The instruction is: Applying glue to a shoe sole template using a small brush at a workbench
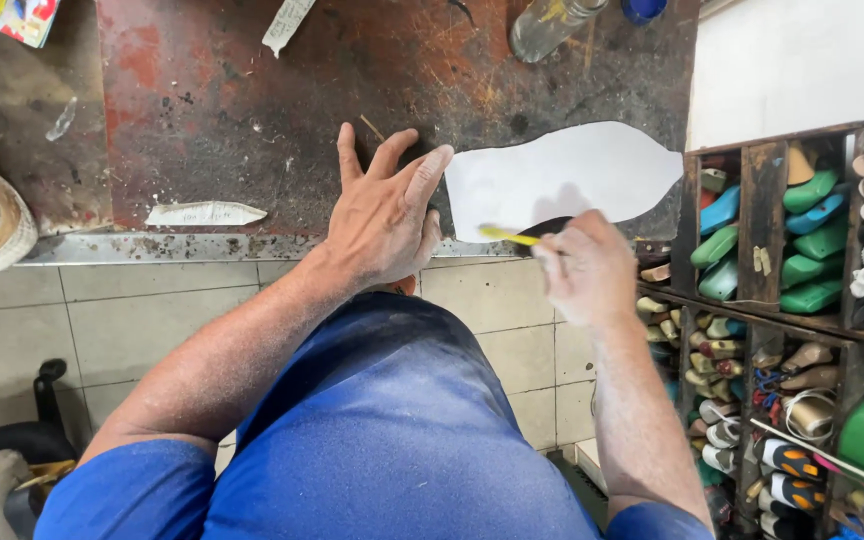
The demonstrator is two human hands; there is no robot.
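Flat on scarred red-brown bench [252, 110], left hand [382, 215], fingers spread, just beside white sole-shaped paper pattern [562, 175] near front edge; right hand [587, 265] clamped on thin yellow pencil [508, 236] over pattern's lower edge.

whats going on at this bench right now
A person in blue sits at a worn, stained workbench. The left hand lies flat, fingers spread, beside a white sole-shaped paper pattern. The right hand holds a yellow pencil-like tool with its tip at the pattern's near edge. A dark piece shows under the pattern. Wooden shelves on the right hold coloured shoe lasts.
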